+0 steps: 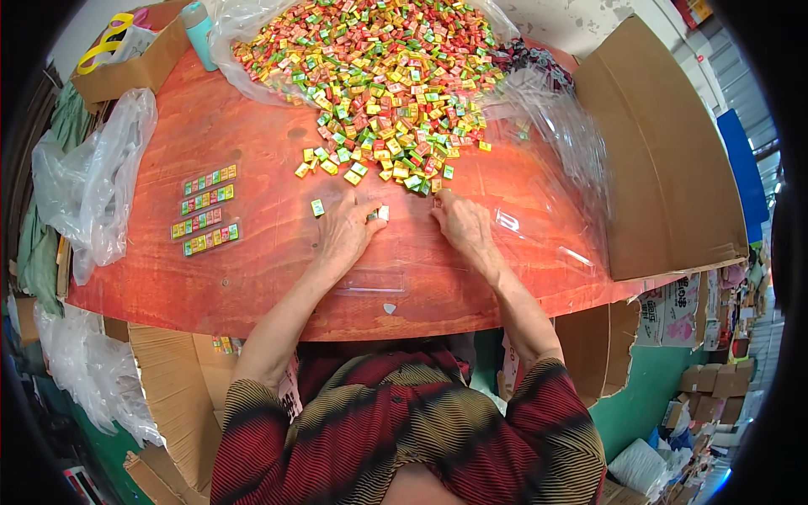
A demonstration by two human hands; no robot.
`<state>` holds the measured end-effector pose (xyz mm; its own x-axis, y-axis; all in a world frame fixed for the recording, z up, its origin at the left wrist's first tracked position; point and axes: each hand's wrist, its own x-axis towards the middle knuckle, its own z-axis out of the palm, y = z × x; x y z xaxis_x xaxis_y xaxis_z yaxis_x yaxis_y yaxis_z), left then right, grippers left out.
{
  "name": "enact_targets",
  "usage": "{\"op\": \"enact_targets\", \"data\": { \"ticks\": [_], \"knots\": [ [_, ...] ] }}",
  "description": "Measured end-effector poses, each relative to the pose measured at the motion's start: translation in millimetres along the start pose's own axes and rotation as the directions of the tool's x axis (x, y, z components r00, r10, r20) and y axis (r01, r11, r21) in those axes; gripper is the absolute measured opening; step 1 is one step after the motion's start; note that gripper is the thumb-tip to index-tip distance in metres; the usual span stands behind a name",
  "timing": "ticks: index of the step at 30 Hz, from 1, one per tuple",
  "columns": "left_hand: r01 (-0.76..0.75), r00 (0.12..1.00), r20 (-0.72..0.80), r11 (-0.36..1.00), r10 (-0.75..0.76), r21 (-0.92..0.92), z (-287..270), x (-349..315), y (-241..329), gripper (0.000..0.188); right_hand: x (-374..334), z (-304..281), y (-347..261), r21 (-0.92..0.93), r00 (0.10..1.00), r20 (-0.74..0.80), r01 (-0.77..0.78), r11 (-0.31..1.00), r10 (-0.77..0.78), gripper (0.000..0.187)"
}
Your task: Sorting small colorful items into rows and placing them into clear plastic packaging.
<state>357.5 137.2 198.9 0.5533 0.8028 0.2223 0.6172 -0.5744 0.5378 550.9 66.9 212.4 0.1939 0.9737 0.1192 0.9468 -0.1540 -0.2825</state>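
Note:
My left hand (342,227) is closed on a couple of small box-shaped pieces; a white-sided piece (384,213) shows at its thumb and fingertips. To the right, my right hand (465,224) has its thumb and fingers pinched on a small yellowish piece (436,185), partly covered by the fingertips, at the near edge of the pile. That pile (396,93) holds a great many tiny red, yellow and green box-shaped pieces. One loose green-and-yellow piece (317,208) lies just left of my left hand. A clear, shallow plastic tray (370,282) rests between my forearms.
Several filled strips (206,220) lie on the red table (269,278) at left. Clear plastic bags (101,177) hang over the left edge. Thin clear plastic (555,126) and a tall cardboard box (665,160) stand at right. A turquoise bottle (199,35) is at the far left.

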Motion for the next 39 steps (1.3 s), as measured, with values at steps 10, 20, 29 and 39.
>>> {"op": "enact_targets", "data": {
  "ticks": [10, 20, 29, 39],
  "knots": [
    [-0.004, 1.000, -0.007, 1.000, 0.004, -0.010, 7, 1, -1, 0.030, 63, 17, 11, 0.104, 0.985, -0.153, -0.069, 0.992, 0.084, 0.020],
    [-0.097, 0.995, 0.013, 0.994, 0.098, -0.040, 8, 9, -9, 0.030, 34, -6, -1, 0.269, 0.982, 0.146, 0.078, 0.960, -0.121, 0.015],
    [-0.121, 0.992, 0.011, 0.990, 0.122, -0.068, 10, 8, -4, 0.030, -1, -1, 0, 0.109, 0.992, -0.029, 0.122, 0.987, -0.119, 0.016],
    [-0.131, 0.991, 0.015, 0.990, 0.132, -0.048, 17, 5, -2, 0.031, -9, 2, -12, 0.131, 0.997, 0.055, 0.043, 0.990, -0.050, 0.027]
  ]
}}
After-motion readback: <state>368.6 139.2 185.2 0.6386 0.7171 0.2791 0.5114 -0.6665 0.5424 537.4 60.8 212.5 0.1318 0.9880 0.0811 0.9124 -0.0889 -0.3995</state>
